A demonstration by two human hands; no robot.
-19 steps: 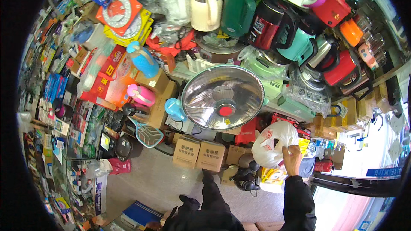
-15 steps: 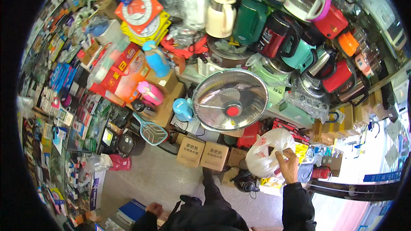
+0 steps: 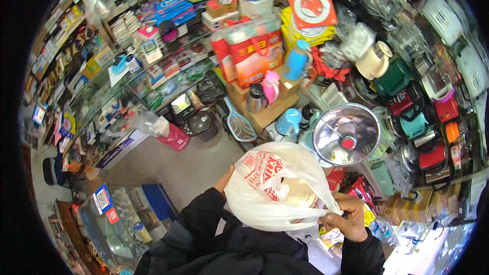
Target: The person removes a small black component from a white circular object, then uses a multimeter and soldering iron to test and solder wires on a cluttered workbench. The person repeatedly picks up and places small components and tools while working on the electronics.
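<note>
A bulky white plastic bag (image 3: 254, 188) with red print hangs in front of my body, and pale contents show through its loop opening. My right hand (image 3: 347, 216) is closed on the bag's gathered handle at its right side, thumb and fingers pinched together. At the bag's left side, my left hand (image 3: 222, 179) holds it, with most of the fingers hidden behind the plastic. What the bag contains cannot be made out.
Beyond the bag stands a round fan-shaped heater (image 3: 346, 135), with a blue kettle (image 3: 289, 122) beside it. An electric swatter (image 3: 239, 119) leans near a cardboard box. Kettles crowd the right shelves; a glass counter (image 3: 147, 79) runs along the left, a pink bag (image 3: 174, 137) by it.
The plastic bag has come from the right to the front of my body, carried by my right hand. My left hand has risen to its left side. The view has turned left.
</note>
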